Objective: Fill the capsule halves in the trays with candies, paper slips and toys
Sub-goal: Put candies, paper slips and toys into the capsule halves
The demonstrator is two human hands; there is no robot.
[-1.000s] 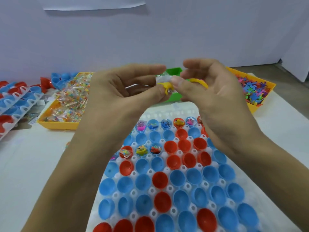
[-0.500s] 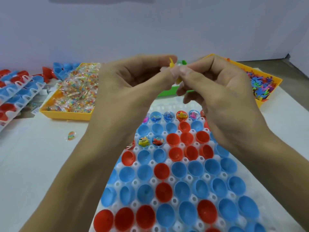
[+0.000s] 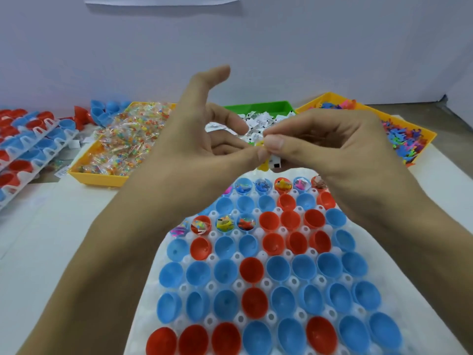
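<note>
A white tray [image 3: 153,316] in front of me holds rows of blue [image 3: 279,267] and red [image 3: 252,269] capsule halves. Several at the far end, such as one with yellow contents [image 3: 225,222], are filled. Above the tray's far edge both hands meet on a small yellow toy [image 3: 259,144]. My right hand [image 3: 332,147] pinches it between thumb and fingertips. A folded paper slip [image 3: 276,162] shows just below them. My left hand [image 3: 184,139] has its thumb tip against the toy and its forefinger raised.
Behind the hands stand a yellow bin [image 3: 97,179] of wrapped candies [image 3: 128,139], a green bin [image 3: 258,107] of paper slips and an orange bin [image 3: 425,134] of small coloured toys. Stacked trays of capsule halves [image 3: 30,144] lie at the far left. A wall closes the back.
The hands dropped slightly. My left forefinger has lifted off the toy and now points up, while the right fingertips keep their pinch. A paper slip now shows under the right fingers.
</note>
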